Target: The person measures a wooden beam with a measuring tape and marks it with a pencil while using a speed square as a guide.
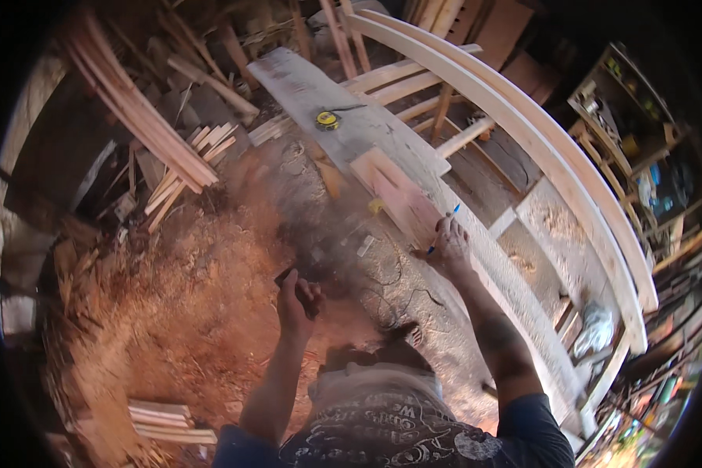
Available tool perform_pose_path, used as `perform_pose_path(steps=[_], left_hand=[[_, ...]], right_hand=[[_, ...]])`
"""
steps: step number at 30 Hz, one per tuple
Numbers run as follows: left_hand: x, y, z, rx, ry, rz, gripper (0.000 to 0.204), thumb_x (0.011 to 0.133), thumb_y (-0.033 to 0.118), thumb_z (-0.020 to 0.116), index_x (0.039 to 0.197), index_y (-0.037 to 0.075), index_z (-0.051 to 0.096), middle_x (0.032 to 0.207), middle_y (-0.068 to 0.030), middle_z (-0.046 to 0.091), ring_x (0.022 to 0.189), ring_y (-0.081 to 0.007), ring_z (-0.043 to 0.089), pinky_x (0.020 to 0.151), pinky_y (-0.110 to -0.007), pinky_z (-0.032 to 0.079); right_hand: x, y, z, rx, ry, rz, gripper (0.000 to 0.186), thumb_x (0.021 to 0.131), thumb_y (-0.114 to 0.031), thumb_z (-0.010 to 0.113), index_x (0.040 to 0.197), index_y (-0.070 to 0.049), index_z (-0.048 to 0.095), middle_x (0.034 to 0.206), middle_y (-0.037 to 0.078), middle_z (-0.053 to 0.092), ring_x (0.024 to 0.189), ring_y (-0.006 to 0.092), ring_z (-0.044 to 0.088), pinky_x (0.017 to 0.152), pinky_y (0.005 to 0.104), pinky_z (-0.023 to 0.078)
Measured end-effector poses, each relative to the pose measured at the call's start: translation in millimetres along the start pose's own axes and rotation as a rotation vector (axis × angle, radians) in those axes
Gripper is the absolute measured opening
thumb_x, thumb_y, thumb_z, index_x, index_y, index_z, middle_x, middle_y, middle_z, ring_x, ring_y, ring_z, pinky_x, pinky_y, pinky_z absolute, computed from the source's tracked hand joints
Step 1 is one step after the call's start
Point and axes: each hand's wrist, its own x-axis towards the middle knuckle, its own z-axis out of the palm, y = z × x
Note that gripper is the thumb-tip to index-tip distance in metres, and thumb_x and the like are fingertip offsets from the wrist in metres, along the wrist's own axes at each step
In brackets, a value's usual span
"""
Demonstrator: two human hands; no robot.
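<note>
My right hand is closed around a blue pen, whose tip end shows below the fingers. It is over the edge of a reddish wooden board, which lies on a long grey plank. Out over the dusty floor, my left hand is closed on a small dark flat object; its kind is unclear. Farther up the plank lies a yellow tape measure.
Long curved timbers form a frame on the right, with a clear plastic bag near its lower end. Wood strips are piled at left, and another stack lies lower left. Sawdust and a dark cord cover the floor.
</note>
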Motion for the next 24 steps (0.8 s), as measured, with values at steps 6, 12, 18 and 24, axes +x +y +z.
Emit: perform_pose_path(steps=[6,12,18,24], left_hand=[[64.2,-31.0,16.4,0.079,0.024,-0.246,0.023,0.103,0.028,0.066,0.09,0.01,0.062,0.071,-0.0042,0.06,0.067,-0.02,0.066,0.059,-0.036,0.056],[153.2,-60.3,64.8,0.017,0.004,-0.038,0.034,0.102,0.026,0.066,0.128,0.003,0.062,0.112,-0.0077,0.07,0.093,-0.0218,0.073,0.077,-0.037,0.062],[207.6,-56.3,114.5,0.16,-0.049,0.096,0.034,0.108,0.012,0.055,0.138,-0.004,0.058,0.124,-0.0106,0.069,0.112,-0.0164,0.064,0.098,-0.032,0.05],[204.2,-45.0,127.5,0.155,-0.032,0.09,0.034,0.108,0.011,0.052,0.139,-0.002,0.056,0.122,-0.0112,0.07,0.113,-0.0158,0.062,0.099,-0.031,0.048]], right_hand=[[4.8,-15.8,23.2,-0.083,-0.118,0.017,0.072,0.065,-0.028,0.091,0.118,-0.002,0.05,0.12,0.023,0.054,0.116,0.0435,0.053,0.098,0.0525,0.043],[-8.9,-43.8,22.0,-0.064,-0.108,-0.094,0.072,0.065,-0.022,0.091,0.118,0.0,0.047,0.118,0.025,0.052,0.113,0.0457,0.052,0.098,0.0528,0.044],[1.8,-48.1,18.5,0.031,-0.136,-0.231,0.065,0.07,-0.024,0.085,0.117,0.0,0.046,0.12,0.028,0.055,0.103,0.0466,0.056,0.089,0.0571,0.047],[29.6,-44.5,-3.9,0.035,-0.335,-0.128,0.058,0.079,-0.02,0.087,0.117,-0.004,0.048,0.13,0.025,0.056,0.118,0.0455,0.054,0.096,0.055,0.046]])
